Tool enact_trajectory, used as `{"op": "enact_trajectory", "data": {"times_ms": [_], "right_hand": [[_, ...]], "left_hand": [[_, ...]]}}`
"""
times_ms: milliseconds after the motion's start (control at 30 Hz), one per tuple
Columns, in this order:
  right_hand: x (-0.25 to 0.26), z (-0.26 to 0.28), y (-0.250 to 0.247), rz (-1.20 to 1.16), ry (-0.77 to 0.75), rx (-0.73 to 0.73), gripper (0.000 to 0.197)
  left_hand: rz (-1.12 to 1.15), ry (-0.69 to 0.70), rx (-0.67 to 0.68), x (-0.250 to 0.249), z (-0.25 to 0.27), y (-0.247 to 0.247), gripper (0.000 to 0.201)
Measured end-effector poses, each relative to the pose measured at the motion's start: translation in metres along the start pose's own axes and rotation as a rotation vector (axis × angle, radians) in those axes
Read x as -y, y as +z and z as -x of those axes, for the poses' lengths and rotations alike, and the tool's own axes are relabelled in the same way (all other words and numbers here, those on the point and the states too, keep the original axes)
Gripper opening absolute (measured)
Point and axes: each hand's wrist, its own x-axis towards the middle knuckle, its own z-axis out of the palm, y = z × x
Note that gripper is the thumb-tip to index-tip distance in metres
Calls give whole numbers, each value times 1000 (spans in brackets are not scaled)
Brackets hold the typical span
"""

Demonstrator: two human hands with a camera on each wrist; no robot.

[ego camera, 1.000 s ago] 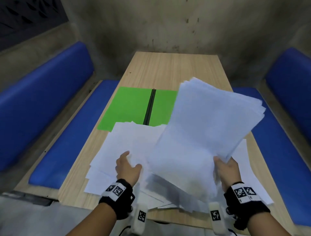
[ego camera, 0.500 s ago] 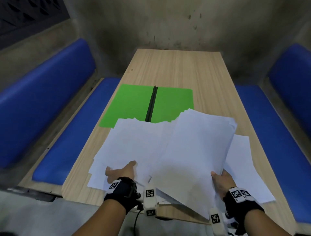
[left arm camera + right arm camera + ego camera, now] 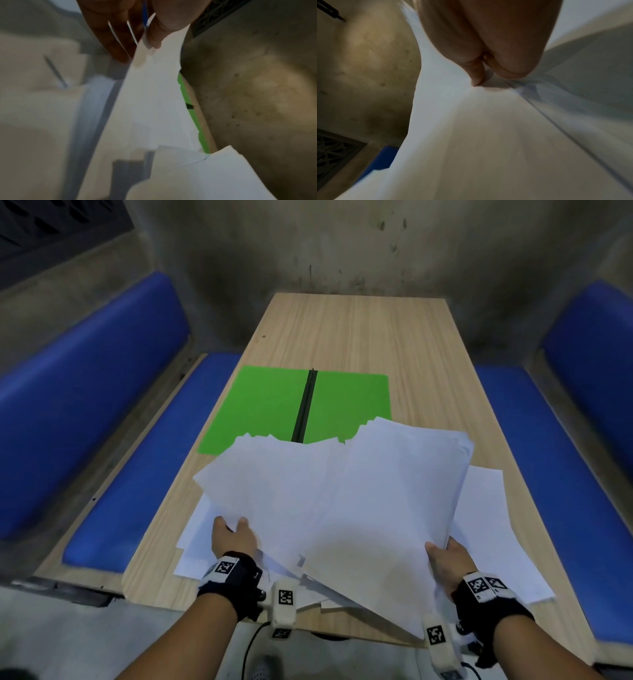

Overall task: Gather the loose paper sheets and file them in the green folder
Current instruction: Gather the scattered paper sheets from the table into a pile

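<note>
The green folder (image 3: 274, 405) lies open and flat on the wooden table (image 3: 359, 337), its dark spine (image 3: 305, 405) down the middle. Its near edge is covered by white paper sheets. My right hand (image 3: 445, 559) grips the near right edge of a thick stack of sheets (image 3: 387, 501), tilted above the table; in the right wrist view the thumb (image 3: 476, 75) presses on top. My left hand (image 3: 233, 535) pinches the left-hand sheets (image 3: 270, 484) at their near edge, thumb on top (image 3: 164, 27). A strip of the folder (image 3: 193, 115) shows past the paper there.
More loose sheets (image 3: 496, 529) lie flat on the table under and to the right of the held stacks. Blue padded benches (image 3: 102, 405) (image 3: 555, 474) flank the table on both sides. A concrete wall (image 3: 342, 244) closes the far end.
The right hand's stack has come down from high over the folder toward the table and nearer me. The left hand slid left and took hold of the left sheets' near edge.
</note>
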Motion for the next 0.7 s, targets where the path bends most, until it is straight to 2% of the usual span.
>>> {"op": "enact_trajectory", "data": {"times_ms": [67,133,267,367,433,567,600,633,667,700], "right_hand": [[-1,-1,-1,4,8,6,39],[0,-1,-2,21,12,13,39],[2,0,-2,56,-5,9,38],[3,1,-1,73,-23,-1,36],[2,1,0,74,-21,-7,35],[3,2,0,89,-23,-2,34],[2,2,-1,94,-21,0,34],[3,2,-1,92,-23,2,35],[3,2,-2,92,-20,7,36],[3,2,-2,92,-20,11,36]], "left_hand": [[-6,61,0,-3,-4,-7,46],[-79,95,42,-6,-5,-12,44],[-185,94,217,-5,-4,0,43],[-166,69,278,-11,6,15,40],[-122,14,279,-16,13,24,49],[-29,-106,343,-18,21,35,80],[-28,-132,382,-15,22,35,78],[-55,-140,405,-12,21,36,64],[-77,-139,404,-13,23,33,42],[-94,-122,356,-11,21,32,25]]}}
